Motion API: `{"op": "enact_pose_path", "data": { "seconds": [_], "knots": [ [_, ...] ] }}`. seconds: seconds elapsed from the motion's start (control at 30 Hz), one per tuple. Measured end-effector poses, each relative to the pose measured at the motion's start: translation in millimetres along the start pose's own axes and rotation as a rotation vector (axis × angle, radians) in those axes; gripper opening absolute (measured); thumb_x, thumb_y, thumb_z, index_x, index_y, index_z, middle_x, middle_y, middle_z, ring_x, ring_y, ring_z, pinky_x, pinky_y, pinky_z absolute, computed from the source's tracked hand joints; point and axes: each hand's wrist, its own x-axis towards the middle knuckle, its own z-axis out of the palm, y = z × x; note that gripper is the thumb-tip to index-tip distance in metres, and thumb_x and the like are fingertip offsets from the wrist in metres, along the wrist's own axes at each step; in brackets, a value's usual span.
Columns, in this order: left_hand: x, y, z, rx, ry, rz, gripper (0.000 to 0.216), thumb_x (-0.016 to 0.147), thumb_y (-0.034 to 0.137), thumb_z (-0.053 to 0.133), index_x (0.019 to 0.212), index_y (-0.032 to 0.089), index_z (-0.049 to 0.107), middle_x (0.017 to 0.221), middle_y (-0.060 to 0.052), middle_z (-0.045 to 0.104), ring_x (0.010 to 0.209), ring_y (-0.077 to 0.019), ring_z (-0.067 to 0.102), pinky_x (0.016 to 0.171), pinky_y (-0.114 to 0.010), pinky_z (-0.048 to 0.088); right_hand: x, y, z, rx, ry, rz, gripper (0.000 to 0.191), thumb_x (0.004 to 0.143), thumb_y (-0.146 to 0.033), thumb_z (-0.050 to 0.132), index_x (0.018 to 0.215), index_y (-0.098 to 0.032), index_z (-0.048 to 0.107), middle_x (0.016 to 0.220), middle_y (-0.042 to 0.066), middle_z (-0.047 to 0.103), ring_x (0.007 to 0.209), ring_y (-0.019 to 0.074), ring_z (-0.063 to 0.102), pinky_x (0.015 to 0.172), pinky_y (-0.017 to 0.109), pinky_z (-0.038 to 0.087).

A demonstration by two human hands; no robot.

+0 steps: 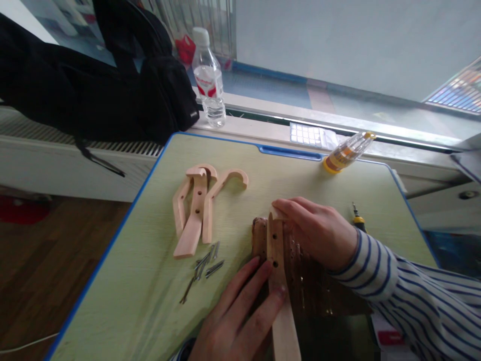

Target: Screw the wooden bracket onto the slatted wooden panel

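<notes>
Hooked pale-wood bracket [276,250], near end cut off: laid over a partly hidden dark-brown slab [311,286]; far end clamped by the right hand [317,228], middle touched by the left hand [236,318], whose grip cannot be told.

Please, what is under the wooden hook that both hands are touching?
A brown piece with small holes shows on both sides of the wooden hook. The part directly beneath is covered by the hook, and the left hand and right hand hide more.

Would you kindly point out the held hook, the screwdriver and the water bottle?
Held hook [275,250], head view: shaft between its holes.
Screwdriver [358,220], head view: yellow collar.
Water bottle [209,82], head view: label.
</notes>
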Motion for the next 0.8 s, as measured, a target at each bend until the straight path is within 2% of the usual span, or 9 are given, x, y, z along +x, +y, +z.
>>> {"op": "enact_pose_path", "data": {
  "seconds": [0.5,0.67,0.8],
  "knots": [
    [-1,0,1,-0.015,0.003,0.004,0.037,0.094,0.026,0.031,0.127,0.015,0.044,0.134,-0.013,0.042,0.130,-0.0255,0.029,0.094,-0.040,0.046,3,-2,-6,0.012,0.025,0.029,0.024,0.086,-0.018,0.040,0.109,-0.017,0.051,0.097,0.005,0.062,0.080,0.0148,0.059,0.070,0.027,0.047],
    [-1,1,1,-0.011,0.000,-0.003,0.037,0.093,0.022,0.033,0.128,0.015,0.043,0.135,-0.013,0.042,0.129,-0.0263,0.032,0.094,-0.040,0.047,0,-1,-11,0.038,0.032,0.016,0.036,0.081,-0.016,0.049,0.117,-0.015,0.047,0.099,0.005,0.063,0.074,0.0119,0.060,0.068,0.024,0.048],
    [0,1,2,-0.010,-0.010,-0.006,0.038,0.091,0.016,0.035,0.128,0.014,0.043,0.135,-0.013,0.042,0.129,-0.0258,0.033,0.095,-0.040,0.046,-6,6,-17,0.055,0.067,0.015,0.041,0.081,-0.020,0.051,0.121,-0.015,0.045,0.104,0.007,0.063,0.078,0.0132,0.062,0.069,0.025,0.049]
  ]
}}
